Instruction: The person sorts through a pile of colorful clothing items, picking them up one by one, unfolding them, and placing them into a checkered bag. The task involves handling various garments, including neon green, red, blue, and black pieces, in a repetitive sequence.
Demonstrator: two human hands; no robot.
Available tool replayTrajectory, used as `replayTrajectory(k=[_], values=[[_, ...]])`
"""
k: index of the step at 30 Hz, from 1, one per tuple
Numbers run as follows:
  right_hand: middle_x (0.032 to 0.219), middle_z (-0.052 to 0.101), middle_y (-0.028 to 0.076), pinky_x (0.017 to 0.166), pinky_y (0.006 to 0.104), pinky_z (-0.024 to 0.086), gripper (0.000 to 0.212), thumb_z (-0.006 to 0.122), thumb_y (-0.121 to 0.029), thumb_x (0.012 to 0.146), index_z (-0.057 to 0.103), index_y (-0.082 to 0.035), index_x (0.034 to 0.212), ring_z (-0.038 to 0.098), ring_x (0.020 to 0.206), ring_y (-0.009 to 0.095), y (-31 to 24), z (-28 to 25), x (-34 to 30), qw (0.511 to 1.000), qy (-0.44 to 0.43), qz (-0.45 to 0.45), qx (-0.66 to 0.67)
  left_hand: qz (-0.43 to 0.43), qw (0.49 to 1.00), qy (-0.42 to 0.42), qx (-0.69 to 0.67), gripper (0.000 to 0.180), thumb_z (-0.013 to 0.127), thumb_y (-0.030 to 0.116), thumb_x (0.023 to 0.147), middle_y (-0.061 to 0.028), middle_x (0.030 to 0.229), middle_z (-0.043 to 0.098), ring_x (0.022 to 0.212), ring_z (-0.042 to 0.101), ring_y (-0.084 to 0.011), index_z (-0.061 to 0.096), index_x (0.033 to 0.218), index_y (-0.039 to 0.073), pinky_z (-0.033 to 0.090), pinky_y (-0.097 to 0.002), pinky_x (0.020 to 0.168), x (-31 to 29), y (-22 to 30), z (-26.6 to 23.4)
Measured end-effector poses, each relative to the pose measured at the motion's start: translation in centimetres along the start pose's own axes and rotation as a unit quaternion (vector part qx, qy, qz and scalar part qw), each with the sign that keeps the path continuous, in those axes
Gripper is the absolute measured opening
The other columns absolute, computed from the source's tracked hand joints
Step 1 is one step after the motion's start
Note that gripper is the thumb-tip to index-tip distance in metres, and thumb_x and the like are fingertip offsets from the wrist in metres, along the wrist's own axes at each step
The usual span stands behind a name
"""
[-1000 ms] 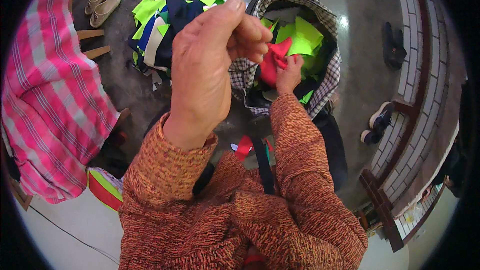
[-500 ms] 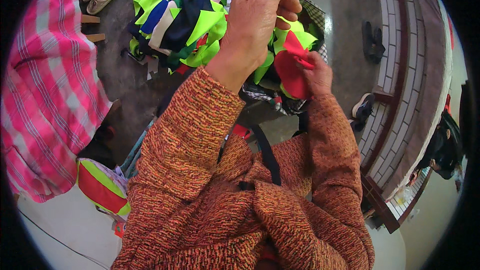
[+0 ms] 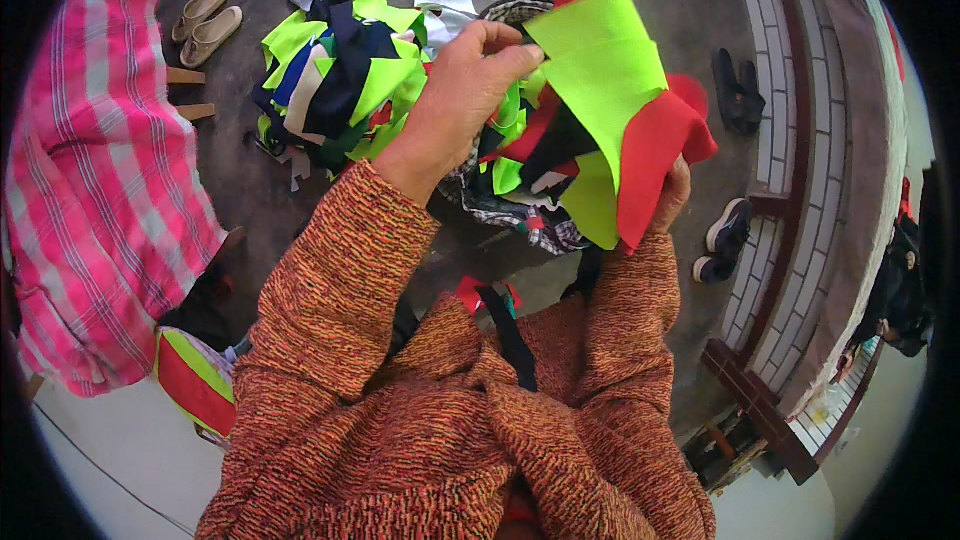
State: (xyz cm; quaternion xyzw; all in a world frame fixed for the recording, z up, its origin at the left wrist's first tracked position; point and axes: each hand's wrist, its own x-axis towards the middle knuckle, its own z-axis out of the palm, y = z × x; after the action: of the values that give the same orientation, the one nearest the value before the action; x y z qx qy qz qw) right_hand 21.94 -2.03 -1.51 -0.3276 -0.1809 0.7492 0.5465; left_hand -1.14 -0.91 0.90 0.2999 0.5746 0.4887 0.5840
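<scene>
Above the checked cloth bag, a neon yellow-green fabric piece and red fabric are held up, overlapping. With thumb and forefinger closed, my left hand pinches the upper left corner of the yellow-green piece. My right hand is closed on the red fabric from its right side; some of its fingers are hidden behind the cloth. Below them the checked bag lies on the floor with green, red and dark scraps in it. A heap of mixed fabric scraps lies to the left.
Left stands furniture draped with a pink plaid cloth, with beige shoes beyond it. Dark slippers and sneakers line the tiled base on the right. A striped red and yellow-green item sits lower left.
The yellow-green piece has come up into view between my hands. My left hand moved down and left to its corner; the red fabric in my right hand rose and spread out.
</scene>
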Motion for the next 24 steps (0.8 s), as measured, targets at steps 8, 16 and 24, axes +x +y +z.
replayTrajectory(k=[8, 16, 24], values=[[0.116, 0.056, 0.011, 0.089, 0.0362, 0.046, 0.045, 0.053, -0.025, 0.085, 0.047, -0.002, 0.123, 0.056, 0.104, 0.023, 3.2, -2.9, 1.0, 0.994, 0.056, 0.011, 0.092, -0.156, 0.938, -0.172, -0.258, 0.043, 0.058, 0.034, 0.087, -0.0064, 0.107, 0.061, 0.092, 0.060, -0.0153, 0.053, 0.119, 0.006, 0.050, -0.0311, 0.079, -1.5, -2.9, 2.9], [0.112, 0.057, 0.006, 0.083, 0.0306, 0.049, 0.036, 0.050, -0.023, 0.092, 0.048, -0.004, 0.123, 0.057, 0.099, 0.017, 3.0, -2.8, 1.2, 0.996, 0.046, 0.004, -0.072, -0.030, 0.960, 0.002, -0.278, 0.037, 0.060, 0.023, 0.088, -0.0052, 0.104, 0.060, 0.092, 0.057, -0.0151, 0.052, 0.118, 0.003, 0.047, -0.0297, 0.080, -0.4, -2.7, 3.9], [0.108, 0.060, 0.005, 0.086, 0.0307, 0.048, 0.030, 0.060, -0.006, 0.086, 0.052, -0.007, 0.114, 0.058, 0.097, 0.016, 1.8, 0.4, 2.3, 0.957, 0.168, -0.195, -0.135, 0.033, 0.988, 0.034, -0.144, 0.032, 0.053, -0.004, 0.079, -0.0029, 0.094, 0.061, 0.080, 0.059, -0.0135, 0.055, 0.110, 0.002, 0.049, -0.0261, 0.067, 0.8, -1.9, 2.7]])
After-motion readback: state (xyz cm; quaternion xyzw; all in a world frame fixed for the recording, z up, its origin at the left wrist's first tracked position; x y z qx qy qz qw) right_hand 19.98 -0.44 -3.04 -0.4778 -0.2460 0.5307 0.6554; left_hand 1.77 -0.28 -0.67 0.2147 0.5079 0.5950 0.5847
